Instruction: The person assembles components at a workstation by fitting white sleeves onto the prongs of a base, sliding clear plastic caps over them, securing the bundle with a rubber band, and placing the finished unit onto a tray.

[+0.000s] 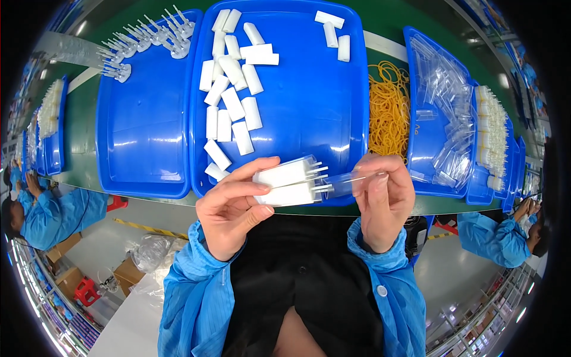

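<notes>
left hand [229,205]: fingers closed around white cylinders [288,185] with thin stems, above big blue tray's [315,113] near edge | right hand [386,199]: fingers pinched on clear sleeve [340,185], beside the stems; contact unclear | rightward: yellow bands [388,116], tray of clear tubes [455,113] | loose white rolls [233,104] in big tray, mostly left | far left: spiky pieces [178,44]

The left hand [229,205] is half curled; the right hand [385,199] pinches.
</notes>
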### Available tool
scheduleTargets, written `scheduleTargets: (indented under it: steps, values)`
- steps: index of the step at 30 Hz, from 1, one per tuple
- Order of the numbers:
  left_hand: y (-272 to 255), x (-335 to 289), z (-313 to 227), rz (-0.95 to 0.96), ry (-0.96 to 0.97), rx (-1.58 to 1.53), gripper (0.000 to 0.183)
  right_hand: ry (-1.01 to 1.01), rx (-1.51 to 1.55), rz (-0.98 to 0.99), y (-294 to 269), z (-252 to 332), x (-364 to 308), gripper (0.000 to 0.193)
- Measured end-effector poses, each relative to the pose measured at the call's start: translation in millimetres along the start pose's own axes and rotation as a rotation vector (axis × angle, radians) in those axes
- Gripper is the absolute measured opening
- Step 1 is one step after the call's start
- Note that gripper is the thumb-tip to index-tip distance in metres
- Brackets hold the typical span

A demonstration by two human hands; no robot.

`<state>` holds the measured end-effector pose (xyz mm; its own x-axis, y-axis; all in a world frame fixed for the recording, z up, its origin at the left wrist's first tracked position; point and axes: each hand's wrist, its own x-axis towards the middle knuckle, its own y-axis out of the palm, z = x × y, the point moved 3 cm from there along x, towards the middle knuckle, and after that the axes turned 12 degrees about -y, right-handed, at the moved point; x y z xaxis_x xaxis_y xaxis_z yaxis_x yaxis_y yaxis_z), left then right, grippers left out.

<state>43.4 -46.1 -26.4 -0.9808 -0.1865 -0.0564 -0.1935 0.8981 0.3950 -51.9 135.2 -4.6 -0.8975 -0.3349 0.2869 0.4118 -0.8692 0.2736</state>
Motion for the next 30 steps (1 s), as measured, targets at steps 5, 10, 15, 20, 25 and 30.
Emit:
scheduleTargets:
  steps: [5, 10, 15, 20, 25, 30]
  values:
    - [-2.2, -1.3, -0.3, -0.017, 0.036, 0.037, 0.025, -0.044, -0.036, 0.043, 1.9, 6.1, 1.9, 0.013]
    - [-0.8, -1.4, -0.3, -0.035, 0.025, 0.060, 0.024, -0.094, -0.256, 0.097, 5.5, 3.4, -1.0, 0.012]
    - [-1.5, -2.4, -0.5, -0.075, 0.062, 0.066, 0.025, -0.135, -0.346, 0.104, 8.1, 4.0, -2.3, 0.010]
    - [-2.1, -3.8, 0.1, -0.105, 0.079, 0.053, 0.025, 0.031, -0.109, 0.070, 12.8, -3.3, -3.4, 0.010]
    - [-0.7, -4.3, -3.0, -0.114, 0.058, 0.152, 0.025, 0.103, 0.088, 0.055, 17.8, -7.6, -7.6, 0.012]
    - [1.6, -2.8, -8.8, -0.112, 0.109, 0.362, 0.025, 0.000, -0.024, 0.135, 21.4, -6.1, -9.8, 0.013]
